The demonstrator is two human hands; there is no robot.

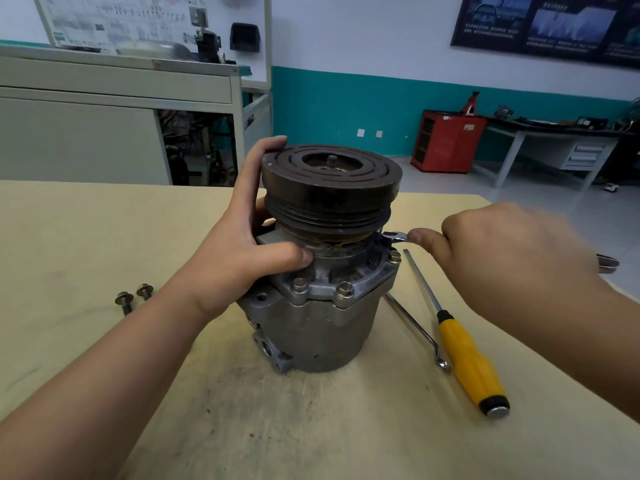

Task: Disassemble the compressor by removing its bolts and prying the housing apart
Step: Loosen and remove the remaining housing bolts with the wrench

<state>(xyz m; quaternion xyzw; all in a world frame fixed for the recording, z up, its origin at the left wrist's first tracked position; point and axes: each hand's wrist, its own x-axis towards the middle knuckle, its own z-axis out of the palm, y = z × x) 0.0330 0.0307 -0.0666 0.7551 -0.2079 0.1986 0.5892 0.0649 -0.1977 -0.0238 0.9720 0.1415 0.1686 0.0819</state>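
The compressor (318, 271) is standing upright, pulley end up, roughly mid-table on a pale wooden table (104, 237), and everything else is arranged around it. The left hand (249, 237) is wrapping the pulley's left side, fingers over the rim and thumb pressing the neck below it, so it's gripping the compressor to steady it. The right hand (512, 251) is closing around a small wrench (393, 237) whose open end is sitting on a bolt tucked under the pulley on the right side. Biggest risk I'm seeing: there's barely any room in there, so the wrench could be slipping off and rounding the head, or knuckles could be smacking the flange. The unit could also be tipping if the left-hand grip loosens, since it's top-heavy. Three flange bolts (344, 289) are looking seated at the front. Two removed bolts (133, 297) are lying left of the compressor, a yellow-handled screwdriver (467, 355) and another wrench (415, 327) to its right. The tabletop is looking scuffed and grimy in front. Behind it there's a grey cabinet, teal-striped wall and a red cabinet.
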